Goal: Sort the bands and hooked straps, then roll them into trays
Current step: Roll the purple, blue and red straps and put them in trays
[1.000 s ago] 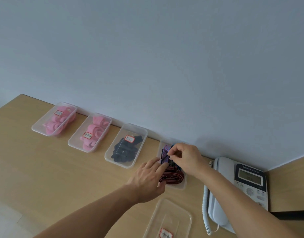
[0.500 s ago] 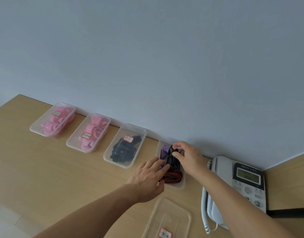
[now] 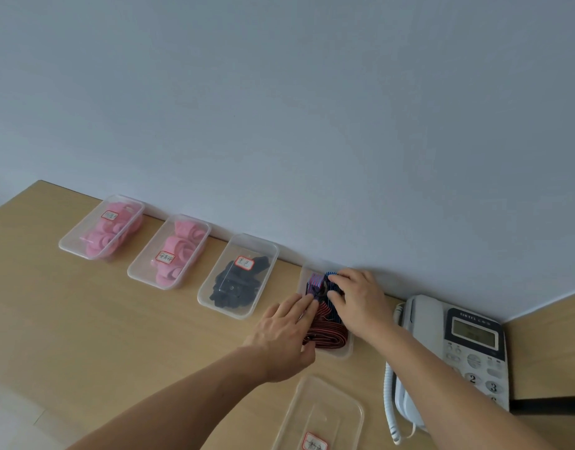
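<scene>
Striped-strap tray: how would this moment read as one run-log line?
step: packing tray | right hand: grips striped roll | left hand: straight fingers touch same roll | red strap: coiled at tray's near end

Pink bands [image 3: 109, 233], red-black striped strap [image 3: 328, 336]

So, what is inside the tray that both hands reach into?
A red striped strap lies at the near end of the tray; a purple striped roll at the far end. The right hand and the left hand cover the middle.
</scene>
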Demonstrator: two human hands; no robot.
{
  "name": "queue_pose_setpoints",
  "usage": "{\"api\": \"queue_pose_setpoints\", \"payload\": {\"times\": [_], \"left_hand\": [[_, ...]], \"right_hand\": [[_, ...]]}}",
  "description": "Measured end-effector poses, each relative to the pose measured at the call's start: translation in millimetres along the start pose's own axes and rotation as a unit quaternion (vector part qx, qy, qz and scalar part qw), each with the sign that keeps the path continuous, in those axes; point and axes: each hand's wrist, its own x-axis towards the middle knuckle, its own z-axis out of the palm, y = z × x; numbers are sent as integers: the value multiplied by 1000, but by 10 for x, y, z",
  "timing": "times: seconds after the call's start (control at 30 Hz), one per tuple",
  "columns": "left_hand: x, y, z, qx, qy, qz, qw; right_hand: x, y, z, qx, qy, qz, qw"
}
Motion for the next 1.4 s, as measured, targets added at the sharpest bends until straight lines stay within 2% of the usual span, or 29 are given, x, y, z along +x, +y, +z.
{"api": "queue_pose_setpoints", "payload": {"times": [0.2, 0.37, 0.6, 0.77, 0.9, 1.1, 1.23, 1.4], "left_hand": [[45, 11, 57, 2, -21, -1, 1000], [169, 20, 75, 10, -40, -21, 999], [98, 41, 87, -12, 19, -19, 1000], [99, 48, 96, -7, 1, -10, 1000], [123, 3, 122, -11, -47, -25, 999], [128, 24, 56, -6, -72, -25, 997], [115, 24, -39, -13, -62, -18, 998], [-41, -21, -159, -47, 37, 4, 998]], "right_hand": [[-145, 8, 13, -52, -11, -10, 999], [-248, -2, 32, -104, 14, -11, 994], [-326, -19, 5, -96, 44, -27, 994], [-424, 12, 124, -62, -41, -58, 996], [-498, 36, 195, -97, -118, -49, 987], [-499, 36, 228, -126, -138, -31, 982], [-511, 6, 160, -106, -110, -16, 988], [-733, -39, -102, -13, 19, -1, 1000]]}}
